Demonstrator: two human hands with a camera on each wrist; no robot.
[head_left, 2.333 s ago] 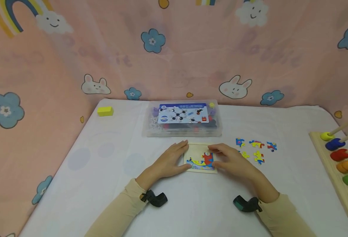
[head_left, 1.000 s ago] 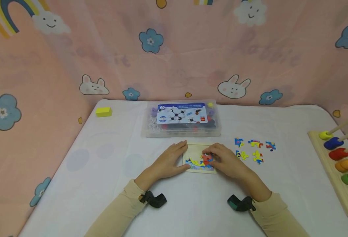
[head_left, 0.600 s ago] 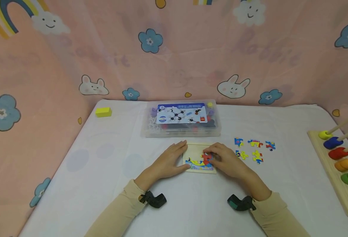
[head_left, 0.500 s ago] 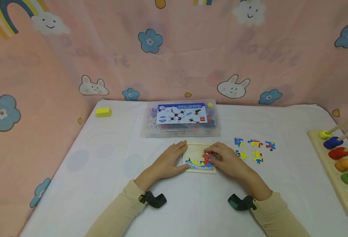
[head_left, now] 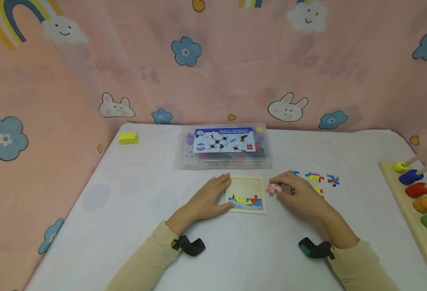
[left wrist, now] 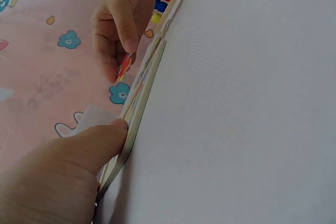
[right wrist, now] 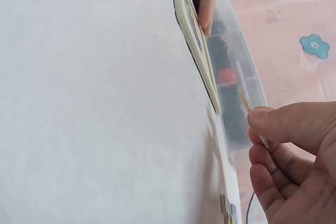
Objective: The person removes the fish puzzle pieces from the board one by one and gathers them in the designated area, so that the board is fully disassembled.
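My left hand (head_left: 207, 197) rests at the left side of a small wooden puzzle board (head_left: 247, 177), its fingers stretched toward the far corner. In the left wrist view its thumb (left wrist: 100, 142) lies on the board's rim. Yellow and blue pieces (head_left: 246, 203) fill the near strip of the board; bare wood shows above them. Just right of the board, my right hand (head_left: 302, 198) pinches a reddish puzzle piece (head_left: 273, 188) between thumb and fingers. The right wrist view shows this puzzle piece (right wrist: 244, 99) edge-on, raised off the table.
Several loose puzzle pieces (head_left: 314, 177) lie right of the board, some partly hidden by my right hand. A clear plastic case (head_left: 224, 160) stands behind the board. A yellow block (head_left: 128, 138) sits far left, and a wooden bead stand (head_left: 402, 210) is at the right.
My right hand has taken the red puzzle piece out of the board and carried it to the right, over toward the loose pieces. The left hand has stayed in place.
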